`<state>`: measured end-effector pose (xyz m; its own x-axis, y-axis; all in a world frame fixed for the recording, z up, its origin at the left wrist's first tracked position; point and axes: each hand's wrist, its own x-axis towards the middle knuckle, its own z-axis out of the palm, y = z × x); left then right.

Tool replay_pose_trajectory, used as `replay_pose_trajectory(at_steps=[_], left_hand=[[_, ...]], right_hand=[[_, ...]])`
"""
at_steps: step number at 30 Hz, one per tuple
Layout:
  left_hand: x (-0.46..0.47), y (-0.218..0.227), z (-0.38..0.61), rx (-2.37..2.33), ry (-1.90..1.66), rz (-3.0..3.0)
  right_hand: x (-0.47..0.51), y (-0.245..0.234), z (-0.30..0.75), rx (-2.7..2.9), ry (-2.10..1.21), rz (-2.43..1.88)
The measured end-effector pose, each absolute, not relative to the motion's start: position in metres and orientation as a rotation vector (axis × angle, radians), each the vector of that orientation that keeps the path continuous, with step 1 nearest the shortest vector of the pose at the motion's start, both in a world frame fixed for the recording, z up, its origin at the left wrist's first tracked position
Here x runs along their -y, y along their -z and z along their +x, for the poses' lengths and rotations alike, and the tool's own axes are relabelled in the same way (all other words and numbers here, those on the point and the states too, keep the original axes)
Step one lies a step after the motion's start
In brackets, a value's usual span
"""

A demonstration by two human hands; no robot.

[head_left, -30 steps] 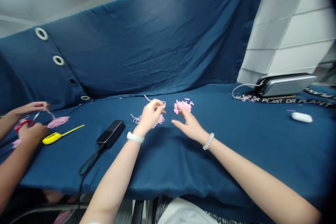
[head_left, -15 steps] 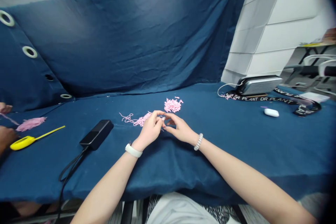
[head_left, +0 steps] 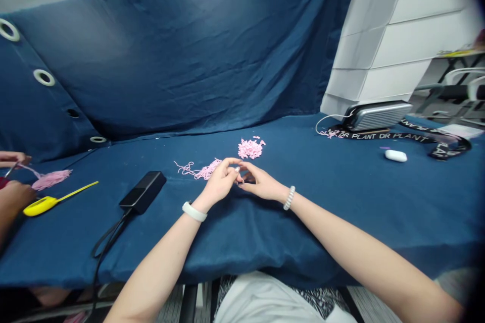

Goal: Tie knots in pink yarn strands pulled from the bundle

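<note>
My left hand (head_left: 222,182) and my right hand (head_left: 262,182) meet fingertip to fingertip over the front of the blue-covered table. The left fingers are pinched together; whatever is in them is too small to make out. My right fingers curl in against the left ones, with thumb and forefinger closing towards each other, and their contents are hidden too. Just behind the left hand lies a loose tangle of pink yarn (head_left: 202,169). Beyond the fingertips sits a small heap of short pink yarn pieces (head_left: 250,149).
A black power adapter (head_left: 143,193) with a cable lies to the left. Farther left are a yellow tape measure (head_left: 42,206), a pink yarn bundle (head_left: 52,179) and another person's hands (head_left: 17,192). On the right are a silver-black device (head_left: 379,115), a lettered strap (head_left: 401,137) and a white case (head_left: 395,155).
The view has shifted slightly. My hands remain together, fingers moved a little closer. At the far left, the other person's hands have come further into view, with a scissors-like tool at the yarn.
</note>
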<state>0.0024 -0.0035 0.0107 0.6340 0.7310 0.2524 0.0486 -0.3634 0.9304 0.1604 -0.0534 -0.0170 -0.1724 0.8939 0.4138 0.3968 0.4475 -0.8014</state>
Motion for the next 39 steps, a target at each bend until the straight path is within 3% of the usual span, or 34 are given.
replay_pose_trajectory(at_steps=[7, 14, 22, 26, 39], left_hand=[[0.006, -0.011, 0.003, -0.672, -0.738, 1.646], [0.01, -0.018, 0.001, -0.644, -0.659, 1.511], [0.004, -0.017, 0.0, -0.746, -0.559, 1.571], [0.002, -0.016, -0.002, -0.728, -0.49, 1.619], [-0.006, -0.03, -0.005, -0.303, -1.031, 0.701]], right_hand=[[0.053, 0.014, 0.163, 1.756, -0.599, -1.248], [0.051, 0.013, 0.165, 1.623, -0.95, -1.052], [0.043, -0.005, 0.183, 0.548, -1.214, -0.75], [0.037, -0.005, 0.195, 0.331, -1.267, -0.695], [0.043, 0.011, 0.172, 0.554, -1.336, -0.893]])
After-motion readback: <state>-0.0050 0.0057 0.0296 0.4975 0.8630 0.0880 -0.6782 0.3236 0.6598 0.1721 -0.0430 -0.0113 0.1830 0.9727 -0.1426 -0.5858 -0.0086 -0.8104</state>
